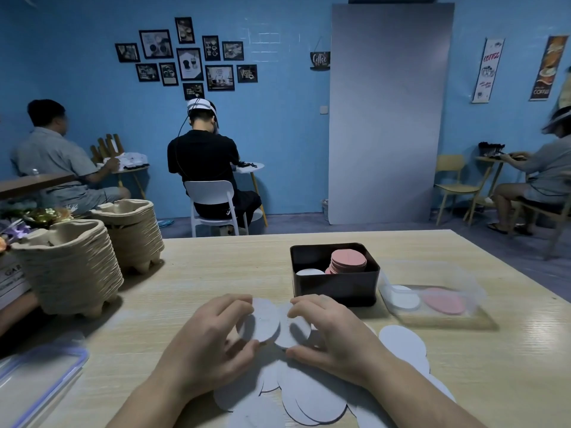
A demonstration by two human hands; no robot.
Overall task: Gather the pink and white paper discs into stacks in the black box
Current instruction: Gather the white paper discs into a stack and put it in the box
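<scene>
My left hand [213, 341] pinches a white paper disc [262, 322] upright between thumb and fingers. My right hand [333, 332] pinches a second white disc [295, 333], which overlaps the first, just in front of the black box [335, 288]. Inside the box stands a stack of pink discs [348, 260] on the right, and a low stack of white discs [309, 272] lies on the left. Several loose white discs [312, 393] lie spread on the wooden table under and around my hands.
A clear plastic container [432, 299] right of the box holds a white and a pink disc. Two stacks of pulp cup carriers [77, 267] stand at the left. A clear lid [34, 384] lies at the near left. Three people sit at small tables beyond.
</scene>
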